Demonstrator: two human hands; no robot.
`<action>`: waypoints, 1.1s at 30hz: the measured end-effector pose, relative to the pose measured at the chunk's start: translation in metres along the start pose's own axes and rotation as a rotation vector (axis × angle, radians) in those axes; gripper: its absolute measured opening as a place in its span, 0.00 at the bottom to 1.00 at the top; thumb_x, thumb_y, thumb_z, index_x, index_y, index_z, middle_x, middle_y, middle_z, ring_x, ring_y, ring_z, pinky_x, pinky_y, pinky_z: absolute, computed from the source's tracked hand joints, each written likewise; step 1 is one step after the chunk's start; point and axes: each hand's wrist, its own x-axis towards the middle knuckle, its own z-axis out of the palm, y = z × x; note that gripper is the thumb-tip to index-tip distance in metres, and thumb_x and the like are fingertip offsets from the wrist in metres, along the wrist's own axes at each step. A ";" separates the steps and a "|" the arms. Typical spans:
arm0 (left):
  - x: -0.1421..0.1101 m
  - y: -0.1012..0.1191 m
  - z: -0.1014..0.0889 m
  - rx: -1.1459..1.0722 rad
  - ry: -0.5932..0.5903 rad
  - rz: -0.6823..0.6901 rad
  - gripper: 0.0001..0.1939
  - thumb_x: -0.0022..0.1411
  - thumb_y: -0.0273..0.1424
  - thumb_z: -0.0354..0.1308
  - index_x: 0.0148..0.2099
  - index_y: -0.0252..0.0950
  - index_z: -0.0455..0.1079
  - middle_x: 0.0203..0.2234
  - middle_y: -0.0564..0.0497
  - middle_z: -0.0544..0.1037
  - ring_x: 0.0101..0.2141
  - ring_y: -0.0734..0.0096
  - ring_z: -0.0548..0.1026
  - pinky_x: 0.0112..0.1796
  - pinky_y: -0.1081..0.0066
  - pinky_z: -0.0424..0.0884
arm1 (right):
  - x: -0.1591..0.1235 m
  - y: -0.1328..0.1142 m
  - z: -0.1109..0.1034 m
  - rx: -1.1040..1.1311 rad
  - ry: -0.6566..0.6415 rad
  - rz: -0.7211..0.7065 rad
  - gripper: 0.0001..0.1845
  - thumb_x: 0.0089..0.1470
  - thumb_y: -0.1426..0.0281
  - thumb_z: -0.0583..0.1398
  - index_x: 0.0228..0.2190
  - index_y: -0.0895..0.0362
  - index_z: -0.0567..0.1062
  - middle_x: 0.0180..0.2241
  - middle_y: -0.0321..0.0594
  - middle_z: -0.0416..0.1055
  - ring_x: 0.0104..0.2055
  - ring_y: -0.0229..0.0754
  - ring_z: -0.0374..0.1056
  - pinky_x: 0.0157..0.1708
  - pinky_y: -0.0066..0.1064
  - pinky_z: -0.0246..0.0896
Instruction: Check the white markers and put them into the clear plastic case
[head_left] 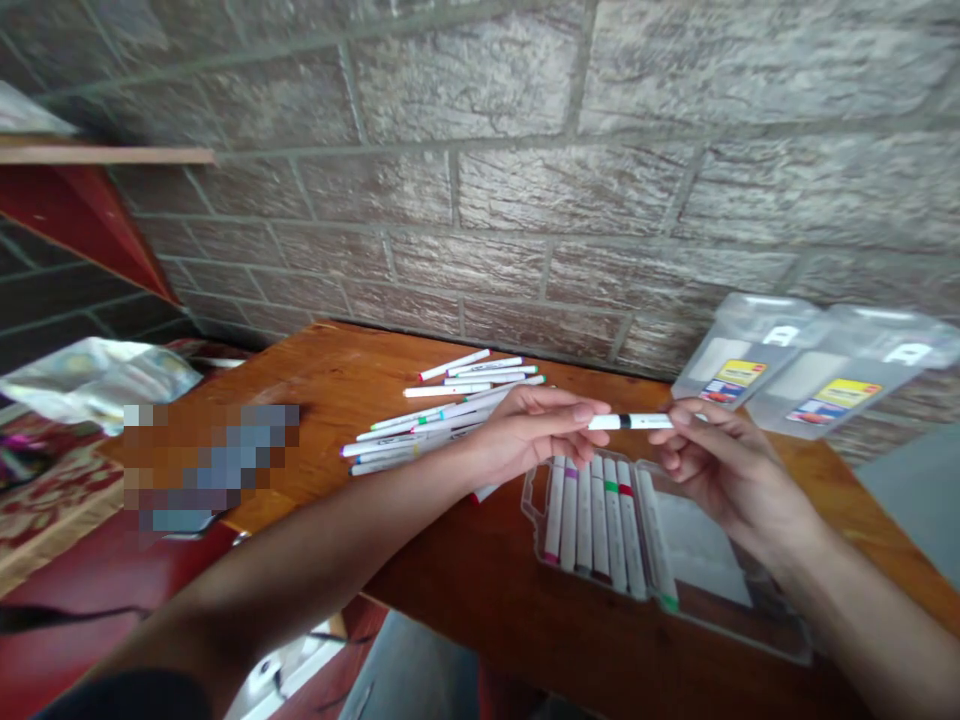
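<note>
A white marker with a black band (pixel 627 422) is held level between my two hands, above the table. My left hand (pixel 529 432) pinches its left end, and my right hand (pixel 731 470) grips the right end. Under them lies an open clear plastic case (pixel 720 625). Its left half holds a row of white markers (pixel 600 525) with coloured bands and tips. One more marker with a green end (pixel 658 540) lies along the hinge. Several loose white markers (pixel 465 388) are spread on the table behind and beside my left hand, which partly hides some.
Two clear plastic cases with labels (pixel 750 365) lean against the brick wall (pixel 480 180) at the back right. The wooden table (pixel 300 375) runs along that wall. At the left are a patterned plastic bag (pixel 97 385), a red seat (pixel 90 590) and a blurred-out patch.
</note>
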 end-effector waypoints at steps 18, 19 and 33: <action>-0.005 -0.003 0.001 -0.104 -0.146 -0.014 0.09 0.61 0.30 0.73 0.44 0.36 0.86 0.31 0.45 0.87 0.27 0.70 0.83 0.31 0.74 0.80 | -0.003 0.000 0.005 0.106 -0.133 -0.034 0.13 0.44 0.64 0.80 0.29 0.55 0.85 0.24 0.38 0.83 0.18 0.32 0.69 0.17 0.19 0.66; -0.005 -0.003 0.001 -0.099 -0.139 -0.012 0.09 0.60 0.31 0.73 0.44 0.36 0.86 0.31 0.45 0.87 0.27 0.71 0.83 0.31 0.74 0.80 | -0.003 0.000 0.005 0.109 -0.133 -0.032 0.13 0.44 0.64 0.80 0.28 0.55 0.85 0.25 0.38 0.83 0.18 0.32 0.69 0.17 0.19 0.66; -0.002 0.000 0.002 -0.022 -0.023 0.033 0.11 0.57 0.30 0.76 0.43 0.37 0.86 0.29 0.46 0.87 0.22 0.75 0.80 0.26 0.77 0.77 | 0.002 0.003 -0.002 0.045 -0.133 -0.033 0.15 0.46 0.59 0.78 0.24 0.56 0.85 0.23 0.39 0.82 0.17 0.31 0.70 0.17 0.17 0.67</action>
